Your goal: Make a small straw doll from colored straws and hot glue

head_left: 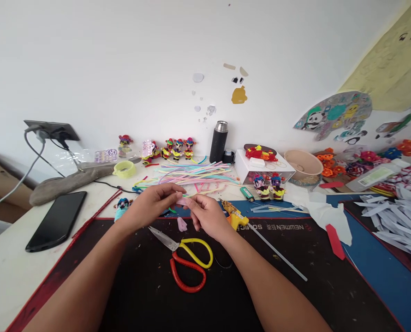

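Note:
My left hand [153,205] and my right hand [208,216] meet above the mat, thumbs and fingertips pinched together. Between them is a small pale pink piece [182,201], mostly covered by the fingers, so its exact kind is unclear. Another pink scrap [182,224] lies on the dark mat [177,309] just below the hands. Scissors [175,246] with one yellow and one red handle rest beneath the hands, blades pointing up and left. Beside my right hand lies a yellow glue gun [238,219], a long translucent glue stick [281,256] sticking out of its back.
Pastel pipe cleaners [198,174] are heaped behind the hands. Small figurines [179,150] stand along the wall near a black thermos [218,143]. A white box [264,168] and a bowl [304,163] are at back right. A phone [57,220] lies left; white strips [395,223] pile up right.

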The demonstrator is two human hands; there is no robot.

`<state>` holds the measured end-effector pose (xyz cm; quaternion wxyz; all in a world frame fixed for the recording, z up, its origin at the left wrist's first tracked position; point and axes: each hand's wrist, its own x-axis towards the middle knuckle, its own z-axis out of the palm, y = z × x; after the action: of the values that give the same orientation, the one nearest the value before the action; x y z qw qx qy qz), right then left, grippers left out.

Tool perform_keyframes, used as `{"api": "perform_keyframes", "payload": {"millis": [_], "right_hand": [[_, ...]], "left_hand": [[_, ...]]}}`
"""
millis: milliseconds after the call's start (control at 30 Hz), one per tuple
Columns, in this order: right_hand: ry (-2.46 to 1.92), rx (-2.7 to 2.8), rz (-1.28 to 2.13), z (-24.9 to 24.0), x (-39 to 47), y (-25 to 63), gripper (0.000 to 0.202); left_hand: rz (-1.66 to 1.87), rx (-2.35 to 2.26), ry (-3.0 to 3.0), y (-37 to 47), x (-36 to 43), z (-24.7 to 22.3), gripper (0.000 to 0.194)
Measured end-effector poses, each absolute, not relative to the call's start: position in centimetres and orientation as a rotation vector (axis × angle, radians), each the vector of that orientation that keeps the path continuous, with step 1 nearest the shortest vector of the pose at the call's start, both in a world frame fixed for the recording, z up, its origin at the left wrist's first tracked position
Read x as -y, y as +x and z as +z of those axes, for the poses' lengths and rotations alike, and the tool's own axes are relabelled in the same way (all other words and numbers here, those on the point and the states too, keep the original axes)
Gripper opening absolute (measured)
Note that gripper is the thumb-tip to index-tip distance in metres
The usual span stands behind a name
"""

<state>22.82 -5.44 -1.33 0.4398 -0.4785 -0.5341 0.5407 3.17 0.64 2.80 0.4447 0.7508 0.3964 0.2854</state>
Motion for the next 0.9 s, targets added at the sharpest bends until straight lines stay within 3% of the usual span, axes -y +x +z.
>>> {"api": "perform_keyframes", "payload": {"millis": [167, 400, 600, 900], "right_hand": [[-1.184, 1.303, 1.336, -1.3, 5.3, 23.0, 0.040], [-1.141, 1.331, 1.359, -0.9, 5.6, 22.6, 0.036], [-1.166, 1.337, 1.335, -0.7, 5.6, 22.7, 0.033], [-1.209, 1.350, 1.366, -0.4, 5.7, 22.5, 0.024]], "left_hand": [[1.067, -1.494, 1.827, -1.5, -2.0, 5.8, 0.042], [0.320, -2.009, 2.135, -9.3, -4.0, 4.7, 0.023], [0.017, -2.101, 1.981, -11.2, -5.3, 1.6, 0.032], [0.105, -2.055, 1.979, -11.1, -5.9, 1.0, 0.025]]}}
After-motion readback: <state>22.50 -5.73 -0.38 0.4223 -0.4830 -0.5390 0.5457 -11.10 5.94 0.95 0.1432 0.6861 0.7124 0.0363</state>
